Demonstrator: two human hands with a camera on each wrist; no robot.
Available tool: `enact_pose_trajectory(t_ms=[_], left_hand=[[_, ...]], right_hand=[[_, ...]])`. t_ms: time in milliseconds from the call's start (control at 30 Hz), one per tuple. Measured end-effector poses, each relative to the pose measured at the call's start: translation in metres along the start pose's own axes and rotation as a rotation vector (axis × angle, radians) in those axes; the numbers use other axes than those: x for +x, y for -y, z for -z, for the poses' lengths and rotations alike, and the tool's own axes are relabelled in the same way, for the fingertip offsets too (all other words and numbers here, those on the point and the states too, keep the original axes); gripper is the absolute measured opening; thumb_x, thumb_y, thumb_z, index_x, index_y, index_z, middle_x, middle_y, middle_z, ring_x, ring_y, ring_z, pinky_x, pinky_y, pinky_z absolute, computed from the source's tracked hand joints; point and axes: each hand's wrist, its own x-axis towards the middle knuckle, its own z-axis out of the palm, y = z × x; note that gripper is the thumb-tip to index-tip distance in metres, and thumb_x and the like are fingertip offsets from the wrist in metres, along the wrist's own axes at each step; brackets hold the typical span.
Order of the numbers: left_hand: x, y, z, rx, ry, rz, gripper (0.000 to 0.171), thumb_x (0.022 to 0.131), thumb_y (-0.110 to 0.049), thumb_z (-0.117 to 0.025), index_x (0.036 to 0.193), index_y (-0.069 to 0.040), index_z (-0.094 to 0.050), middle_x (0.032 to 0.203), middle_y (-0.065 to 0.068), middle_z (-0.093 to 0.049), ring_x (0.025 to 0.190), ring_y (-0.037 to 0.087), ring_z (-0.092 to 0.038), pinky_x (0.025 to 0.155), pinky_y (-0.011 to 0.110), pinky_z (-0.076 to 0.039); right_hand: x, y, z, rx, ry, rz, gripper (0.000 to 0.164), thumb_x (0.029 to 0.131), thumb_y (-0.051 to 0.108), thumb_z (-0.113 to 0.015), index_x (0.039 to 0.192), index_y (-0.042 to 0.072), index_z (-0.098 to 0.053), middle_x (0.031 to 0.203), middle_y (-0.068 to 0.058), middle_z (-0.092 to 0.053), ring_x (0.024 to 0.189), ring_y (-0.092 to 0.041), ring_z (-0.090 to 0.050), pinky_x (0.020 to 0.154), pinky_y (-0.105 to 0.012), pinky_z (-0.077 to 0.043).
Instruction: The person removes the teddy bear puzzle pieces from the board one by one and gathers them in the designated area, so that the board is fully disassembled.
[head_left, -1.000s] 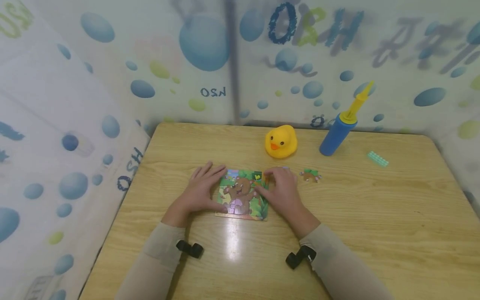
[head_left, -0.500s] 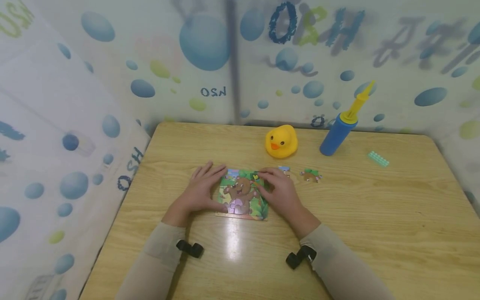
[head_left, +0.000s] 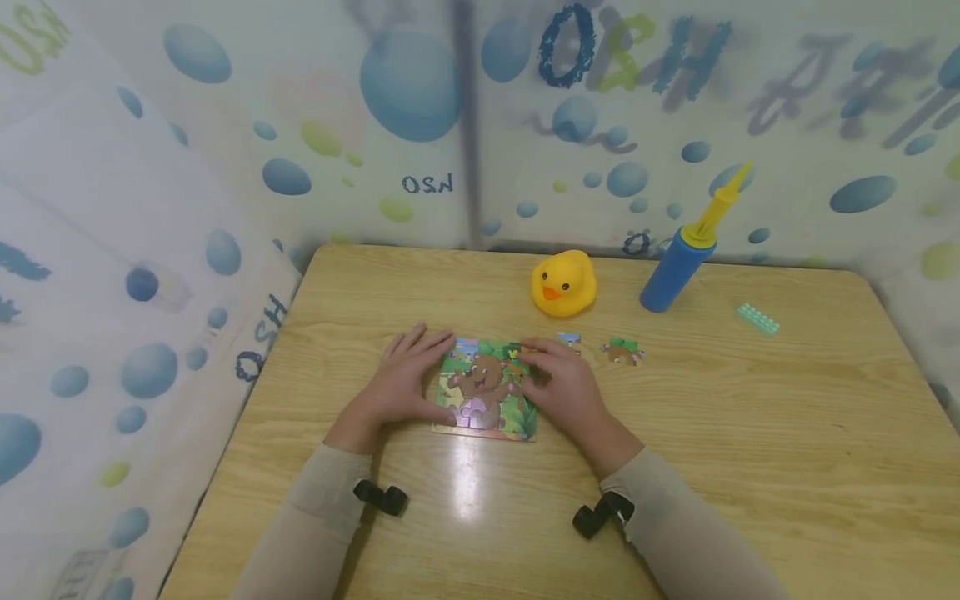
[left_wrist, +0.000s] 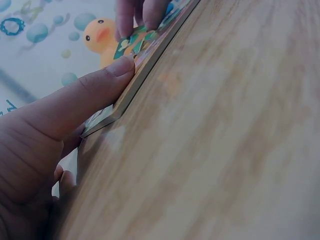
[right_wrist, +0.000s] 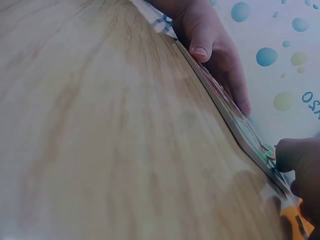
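Observation:
A jigsaw puzzle [head_left: 482,392] with a brown bear picture lies flat in its thin board on the table. My left hand [head_left: 402,379] rests spread at the board's left side, its thumb [left_wrist: 120,67] on the lower left corner and its straight fingers by the upper left. At the upper right corner, the curled fingertips of my right hand [head_left: 566,383] pinch a green puzzle piece [left_wrist: 124,46] that looks slightly raised in the left wrist view. Behind that hand lie two loose pieces: a blue-topped puzzle piece [head_left: 569,338], partly hidden, and a brown-and-green puzzle piece [head_left: 622,351].
Behind the puzzle sits a yellow rubber duck [head_left: 564,283]. A blue hand pump [head_left: 670,271] with a yellow nozzle stands to its right. Farther right lies a mint-green toy brick [head_left: 758,318]. Patterned walls border the wooden table [head_left: 750,433] at the back and left.
My right fingers have shifted slightly left and curled in over the upper right corner, uncovering the blue-topped piece behind them. The left hand has stayed in place.

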Motion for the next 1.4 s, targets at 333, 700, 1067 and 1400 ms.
enact_pose_trajectory(t_ms=[333,700,1067,1400], left_hand=[[0.000,-0.001,0.001,-0.001,-0.004,-0.006,0.134,0.063,-0.069,-0.095,0.168,-0.012,-0.034,0.175,0.005,-0.028,0.163,0.042,-0.005,0.127,0.064,0.004],[0.002,0.001,-0.003,0.011,0.020,0.012,0.134,0.064,-0.071,-0.093,0.169,-0.015,-0.032,0.177,0.001,-0.024,0.164,0.036,-0.001,0.129,0.058,0.007],[0.002,-0.001,0.001,0.001,0.004,0.001,0.135,0.062,-0.070,-0.094,0.169,-0.014,-0.034,0.176,0.003,-0.026,0.163,0.039,-0.003,0.128,0.061,0.007],[0.002,-0.002,0.000,-0.005,-0.002,-0.006,0.134,0.062,-0.069,-0.095,0.168,-0.013,-0.035,0.175,0.004,-0.027,0.163,0.041,-0.004,0.128,0.062,0.005]], right_hand=[[0.000,-0.003,0.002,-0.052,-0.064,0.021,0.026,0.079,0.004,-0.082,0.104,0.005,-0.084,0.126,-0.010,-0.077,0.113,-0.030,-0.073,0.101,-0.045,-0.058],[-0.004,-0.011,0.010,0.002,-0.123,0.042,0.021,0.078,0.012,-0.083,0.098,0.008,-0.085,0.120,-0.007,-0.079,0.111,-0.028,-0.075,0.103,-0.047,-0.056],[-0.011,-0.020,0.018,0.005,-0.143,0.109,0.016,0.076,0.007,-0.079,0.091,0.007,-0.083,0.116,-0.011,-0.080,0.111,-0.031,-0.074,0.104,-0.052,-0.055],[-0.024,-0.037,0.036,-0.021,-0.144,0.123,0.014,0.077,0.010,-0.081,0.090,0.009,-0.081,0.117,-0.008,-0.080,0.111,-0.030,-0.074,0.101,-0.051,-0.054]])
